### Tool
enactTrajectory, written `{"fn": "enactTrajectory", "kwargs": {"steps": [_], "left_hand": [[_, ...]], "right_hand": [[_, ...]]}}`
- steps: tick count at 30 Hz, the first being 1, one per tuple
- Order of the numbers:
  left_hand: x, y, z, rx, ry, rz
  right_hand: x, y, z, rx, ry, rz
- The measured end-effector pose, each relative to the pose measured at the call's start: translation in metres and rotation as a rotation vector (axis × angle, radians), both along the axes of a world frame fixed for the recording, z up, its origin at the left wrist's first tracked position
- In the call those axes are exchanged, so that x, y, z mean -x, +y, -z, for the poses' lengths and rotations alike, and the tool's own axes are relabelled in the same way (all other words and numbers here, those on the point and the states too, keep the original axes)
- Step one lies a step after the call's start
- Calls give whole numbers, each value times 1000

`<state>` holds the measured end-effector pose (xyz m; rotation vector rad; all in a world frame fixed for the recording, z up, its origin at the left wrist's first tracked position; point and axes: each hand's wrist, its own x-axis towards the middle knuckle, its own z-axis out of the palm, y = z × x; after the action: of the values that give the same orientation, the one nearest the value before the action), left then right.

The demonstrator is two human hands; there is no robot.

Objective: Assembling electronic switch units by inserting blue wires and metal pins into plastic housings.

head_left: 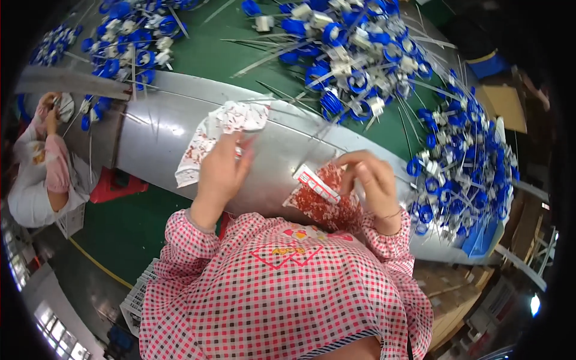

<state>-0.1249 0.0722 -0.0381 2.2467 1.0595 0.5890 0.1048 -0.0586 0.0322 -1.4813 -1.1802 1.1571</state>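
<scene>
My left hand is over the near edge of a white piece with reddish-brown specks, which looks like thin cloth or film. Its thumb stands apart from the fingers; motion blurs the fingertips, and whether they touch the piece is unclear. A reddish-brown piece with white flecks lies close to my body at the metal table's near edge. Across it rests a narrow white strip with red print, perhaps a label or a slim packet. Just right of the strip is my right hand, fingers half bent and apart, nothing visible between them.
Beyond the metal table, a green surface carries heaps of blue rings with white clips and thin straps. Another heap reaches the table at the right. A co-worker sits at far left near a red stool.
</scene>
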Motion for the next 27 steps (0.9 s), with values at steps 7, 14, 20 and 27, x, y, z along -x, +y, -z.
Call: {"fn": "enactTrajectory", "kwargs": {"steps": [7, 14, 20, 27], "left_hand": [[-80, -42, 5, -200, 63, 583], [-129, -41, 30, -530, 197, 893], [-137, -40, 39, -667, 337, 1050], [-134, -28, 35, -656, 339, 1072]], "right_hand": [[-12, -96, 35, 366, -39, 260], [9, -145, 54, 458, 182, 435], [8, -154, 76, 430, 190, 472], [-2, -154, 76, 478, 230, 463]]}}
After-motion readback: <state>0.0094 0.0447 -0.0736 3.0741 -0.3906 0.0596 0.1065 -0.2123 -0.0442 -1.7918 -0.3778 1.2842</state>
